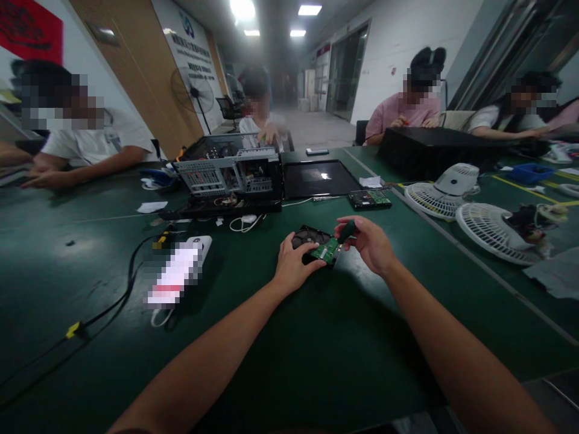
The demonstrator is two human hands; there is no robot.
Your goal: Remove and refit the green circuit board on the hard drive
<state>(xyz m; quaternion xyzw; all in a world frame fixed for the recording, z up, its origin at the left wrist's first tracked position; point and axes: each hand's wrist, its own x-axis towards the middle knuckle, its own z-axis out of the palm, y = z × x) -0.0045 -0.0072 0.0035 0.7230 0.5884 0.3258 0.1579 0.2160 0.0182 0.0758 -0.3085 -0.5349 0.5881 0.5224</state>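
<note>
A hard drive [307, 237] with a green circuit board [326, 249] facing up lies on the green table in front of me. My left hand [293, 260] grips its left side, thumb and fingers spread around the near and far edges. In my right hand [368, 240] is a screwdriver with a dark handle [347, 231], pinched between thumb and fingers. It slants down to the right end of the circuit board; its tip is too small to make out. Farther back lies a second hard drive [370, 199], its board also showing.
An opened computer case [226, 175] stands at the back left, beside a black panel [319, 179]. A phone [178, 274] and a black cable [131, 277] lie left. White fan parts [493, 232] are at right. Several people sit around the table, one behind a black case [434, 150].
</note>
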